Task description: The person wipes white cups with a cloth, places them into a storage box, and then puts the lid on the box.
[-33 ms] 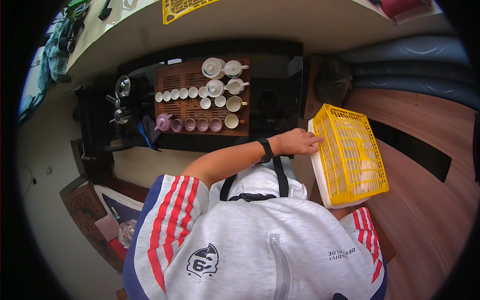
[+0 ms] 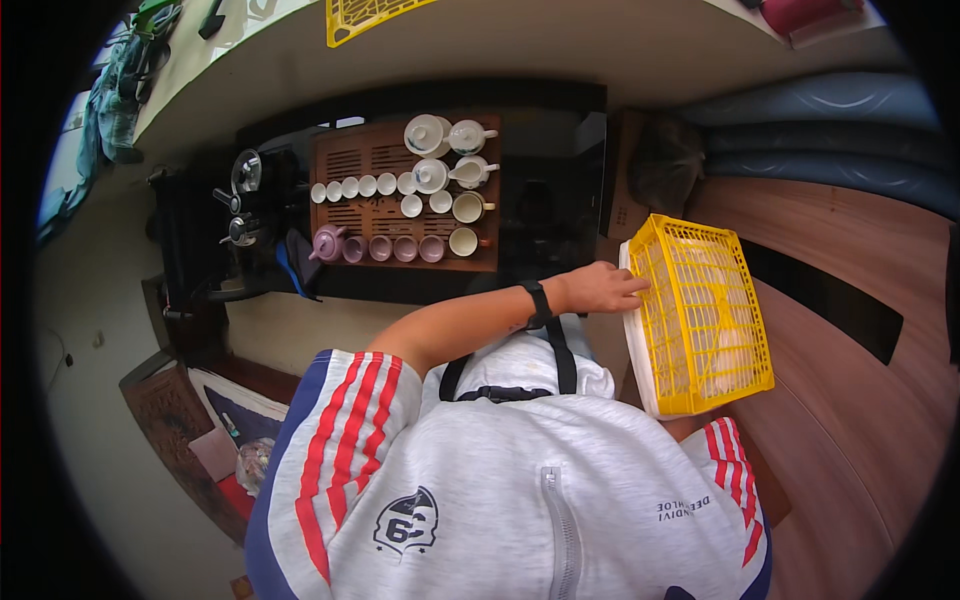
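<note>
A yellow plastic lattice basket stands tilted at my right, with pale contents showing dimly through its bars. Along its left side runs a white rim or tray that touches it. My left hand, with a dark band on the wrist, reaches across my body; its fingers are curled and closed on the basket's left edge. Of my right arm only the sleeve and a bit of skin show beside the basket's lower end. The right hand itself is hidden behind the basket.
A wooden tea tray with white cups, lidded pots, a mauve teapot and mauve cups sits on a black table. Kettles stand left of it. Beyond the basket are a wooden bench, blue cushions and a dark plastic bag.
The basket and my left hand have shifted very slightly, the hand a little downward in the picture. The basket's tilt differs a little. The tea things have not moved.
</note>
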Action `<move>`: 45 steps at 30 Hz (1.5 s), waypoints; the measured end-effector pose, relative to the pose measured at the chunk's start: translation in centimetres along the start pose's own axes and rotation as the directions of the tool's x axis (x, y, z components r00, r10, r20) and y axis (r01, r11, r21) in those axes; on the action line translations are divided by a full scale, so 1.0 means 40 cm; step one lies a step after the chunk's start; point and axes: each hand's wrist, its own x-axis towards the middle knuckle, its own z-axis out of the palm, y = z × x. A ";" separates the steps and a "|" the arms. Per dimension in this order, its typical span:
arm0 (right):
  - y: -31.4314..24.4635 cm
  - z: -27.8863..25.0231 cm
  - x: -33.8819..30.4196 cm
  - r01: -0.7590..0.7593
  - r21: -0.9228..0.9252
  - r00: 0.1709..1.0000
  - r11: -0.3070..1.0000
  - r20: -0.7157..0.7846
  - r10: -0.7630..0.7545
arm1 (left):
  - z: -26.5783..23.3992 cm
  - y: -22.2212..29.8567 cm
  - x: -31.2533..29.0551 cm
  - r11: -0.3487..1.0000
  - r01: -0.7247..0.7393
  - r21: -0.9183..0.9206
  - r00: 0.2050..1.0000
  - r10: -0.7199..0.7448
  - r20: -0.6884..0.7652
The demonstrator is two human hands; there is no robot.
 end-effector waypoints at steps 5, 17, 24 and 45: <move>-0.015 -0.043 -0.011 -0.011 0.067 1.000 0.998 -0.001 0.011 | 0.073 0.032 0.009 0.999 0.037 0.006 0.999 -0.037 -0.036; -0.159 0.234 0.031 0.244 0.006 0.895 0.970 0.382 -0.228 | 0.057 -0.064 -0.111 0.642 0.540 -0.545 0.677 -0.716 -0.172; -0.229 0.303 0.035 0.305 -0.405 0.873 0.862 0.481 -0.082 | 0.020 -0.229 -0.234 0.220 0.561 -0.798 0.357 -0.934 -0.007; -0.139 0.265 0.175 -0.075 0.203 0.923 0.976 0.384 -0.009 | 0.110 -0.432 -0.357 -0.226 -0.036 -0.973 -0.084 -0.970 0.228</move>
